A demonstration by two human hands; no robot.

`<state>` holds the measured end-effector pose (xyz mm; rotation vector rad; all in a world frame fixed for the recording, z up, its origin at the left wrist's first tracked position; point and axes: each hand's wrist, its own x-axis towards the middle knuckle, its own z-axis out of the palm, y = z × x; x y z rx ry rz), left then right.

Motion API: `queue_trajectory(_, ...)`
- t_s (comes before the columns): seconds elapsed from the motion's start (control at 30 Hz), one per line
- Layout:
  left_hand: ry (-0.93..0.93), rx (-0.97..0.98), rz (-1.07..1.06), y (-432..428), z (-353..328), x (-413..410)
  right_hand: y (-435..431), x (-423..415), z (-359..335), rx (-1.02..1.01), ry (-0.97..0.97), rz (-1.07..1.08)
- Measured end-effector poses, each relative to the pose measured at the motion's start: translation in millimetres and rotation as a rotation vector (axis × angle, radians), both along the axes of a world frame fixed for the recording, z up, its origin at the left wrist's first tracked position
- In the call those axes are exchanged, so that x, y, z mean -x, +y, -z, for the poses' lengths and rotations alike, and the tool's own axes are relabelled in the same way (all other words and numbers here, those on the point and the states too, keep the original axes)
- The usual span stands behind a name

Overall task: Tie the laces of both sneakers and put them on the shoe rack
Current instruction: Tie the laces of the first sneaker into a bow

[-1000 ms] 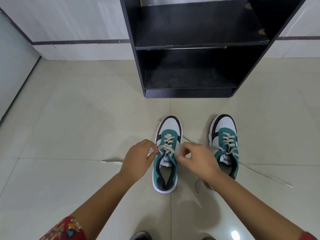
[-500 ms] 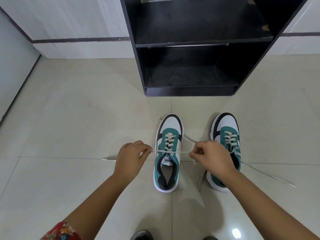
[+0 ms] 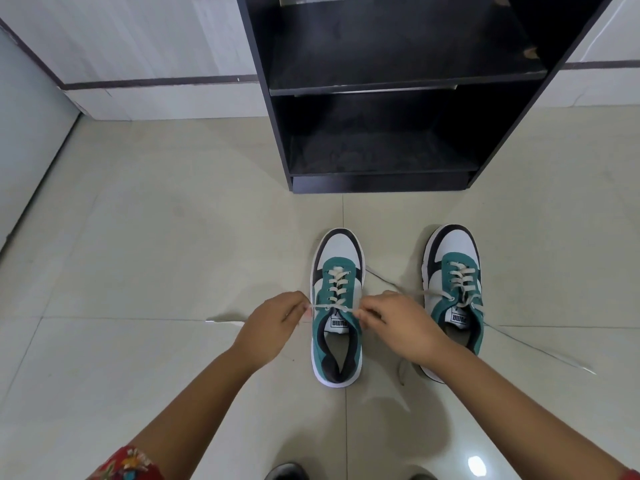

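Versus 0.5 s ago, left hand (image 3: 273,329) and right hand (image 3: 398,327) sit closer together, each pinching one lace end taut across the left sneaker (image 3: 337,306); two sneakers on floor, right sneaker (image 3: 453,289) untied, one shoe rack (image 3: 381,98) beyond.

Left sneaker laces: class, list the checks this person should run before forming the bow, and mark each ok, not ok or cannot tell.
1. Left hand pinches one lace end: ok.
2. Right hand pinches the other end: ok.
3. Lace pulled taut across the left sneaker: ok.
4. First knot crossed: cannot tell.
5. Right sneaker laces tied: not ok, loose on the floor.
6. Shoe rack lower shelf free: ok.
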<state>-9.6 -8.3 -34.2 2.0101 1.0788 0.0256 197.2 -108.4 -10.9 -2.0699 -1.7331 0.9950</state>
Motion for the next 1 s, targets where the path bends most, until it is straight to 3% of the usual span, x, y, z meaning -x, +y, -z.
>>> queue_trajectory(0.1, 0.012, -0.058, -0.026, -4, 2, -2, -4, -2, 7, 0.079, 0.13, 0.154)
queue_trajectory(0.27, -0.024, 0.057, -0.156, -6, 11, 6, -11, -2, 12, 0.112, 0.227, 0.304)
queue_trajectory(0.43, -0.094, 0.15, -0.259, -6, 10, 9, -12, -3, 19, 0.083, 0.362, 0.334)
queue_trajectory(0.63, -0.31, 0.495, -0.55, -8, -3, -2, -17, 3, 24, 0.058, 0.491, 0.31)
queue_trajectory(0.8, -0.294, 0.535, -0.605, -11, -1, 0, -16, 3, 26, 0.097, 0.529, 0.313)
queue_trajectory(0.9, -0.317, 0.527, -0.62, -9, -4, 0, -15, 5, 18, 0.01, 0.573, 0.314)
queue_trajectory(1.0, -0.494, 0.568, -0.583, -6, -20, -5, -8, 10, -2, -0.147, 0.778, 0.399)
